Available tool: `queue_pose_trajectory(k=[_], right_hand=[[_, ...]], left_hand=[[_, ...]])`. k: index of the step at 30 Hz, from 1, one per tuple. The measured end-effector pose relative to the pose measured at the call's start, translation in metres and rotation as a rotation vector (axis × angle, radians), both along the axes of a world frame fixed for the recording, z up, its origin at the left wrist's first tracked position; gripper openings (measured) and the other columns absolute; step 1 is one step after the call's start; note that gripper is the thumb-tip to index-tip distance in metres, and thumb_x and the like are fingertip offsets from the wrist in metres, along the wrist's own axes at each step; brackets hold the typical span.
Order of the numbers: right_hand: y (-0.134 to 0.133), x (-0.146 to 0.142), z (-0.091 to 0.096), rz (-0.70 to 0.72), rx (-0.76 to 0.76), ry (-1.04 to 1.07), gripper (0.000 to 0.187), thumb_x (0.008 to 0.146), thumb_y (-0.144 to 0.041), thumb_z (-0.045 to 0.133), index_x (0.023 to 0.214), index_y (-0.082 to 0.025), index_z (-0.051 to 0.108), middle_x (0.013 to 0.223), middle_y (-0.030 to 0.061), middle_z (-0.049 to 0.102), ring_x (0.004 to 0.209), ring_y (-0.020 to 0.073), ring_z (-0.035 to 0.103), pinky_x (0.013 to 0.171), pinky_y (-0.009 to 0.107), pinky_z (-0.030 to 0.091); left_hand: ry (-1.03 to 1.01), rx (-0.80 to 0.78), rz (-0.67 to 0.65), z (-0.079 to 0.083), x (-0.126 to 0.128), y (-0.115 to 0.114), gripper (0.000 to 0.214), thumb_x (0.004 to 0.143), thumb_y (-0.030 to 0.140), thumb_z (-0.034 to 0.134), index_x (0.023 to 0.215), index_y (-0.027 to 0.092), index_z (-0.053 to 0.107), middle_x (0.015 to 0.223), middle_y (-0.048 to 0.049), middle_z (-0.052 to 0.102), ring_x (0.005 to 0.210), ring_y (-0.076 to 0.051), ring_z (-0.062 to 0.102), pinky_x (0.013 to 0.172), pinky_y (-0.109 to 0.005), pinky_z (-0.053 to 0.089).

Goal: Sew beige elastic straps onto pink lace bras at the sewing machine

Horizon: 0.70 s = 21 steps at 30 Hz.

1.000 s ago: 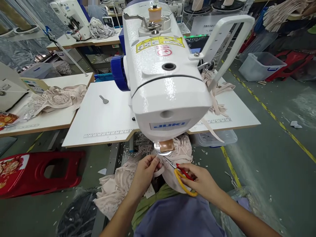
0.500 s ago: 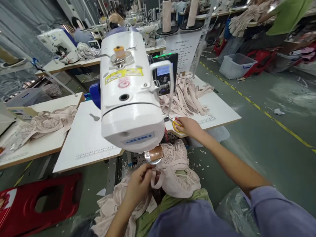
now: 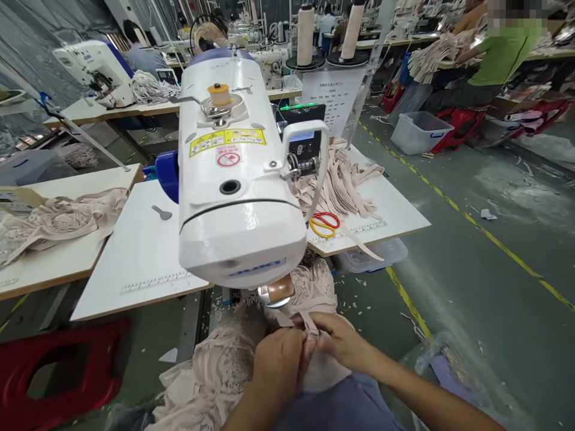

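In front of my lap, my left hand (image 3: 279, 359) and my right hand (image 3: 344, 342) meet with closed fingers on a beige bra strap (image 3: 309, 323), which loops up between them. Small parts under the fingertips are hidden. The lace bra (image 3: 312, 284) it seems to belong to hangs just below the head of a white sewing machine (image 3: 240, 239). More beige lace bras (image 3: 224, 353) are heaped to the left of my hands. Scissors with red and yellow handles (image 3: 324, 226) lie on the white table (image 3: 404, 209), right of the machine.
A pile of beige straps (image 3: 339, 185) covers part of the table behind the scissors, and one strap (image 3: 363, 244) hangs over the front edge. A small grey tool (image 3: 162, 212) lies on the left side. A red stool (image 3: 90, 383) stands at lower left. A person in green sits at far right.
My right hand has let go of the scissors, leaving them on the table, and come down to the strap beside my left hand. My left hand has moved slightly right and lower.
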State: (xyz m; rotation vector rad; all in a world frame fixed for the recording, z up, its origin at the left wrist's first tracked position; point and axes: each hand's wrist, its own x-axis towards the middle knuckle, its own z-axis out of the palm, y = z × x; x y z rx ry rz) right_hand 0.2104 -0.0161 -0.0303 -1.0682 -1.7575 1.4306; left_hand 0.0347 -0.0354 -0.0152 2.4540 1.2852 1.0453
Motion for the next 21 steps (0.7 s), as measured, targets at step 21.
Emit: queue_pose_trajectory(k=[21], right_hand=[[0.113, -0.032, 0.049, -0.195, 0.114, -0.057, 0.009, 0.083, -0.031, 0.059, 0.085, -0.023, 0.057, 0.074, -0.0016, 0.064, 0.067, 0.0156, 0.058, 0.063, 0.028, 0.048]], left_hand=[[0.256, 0.055, 0.376, 0.024, -0.013, 0.028, 0.032, 0.1, 0.027, 0.044, 0.106, 0.019, 0.074, 0.056, -0.0009, 0.067, 0.046, -0.014, 0.058, 0.049, -0.027, 0.033]])
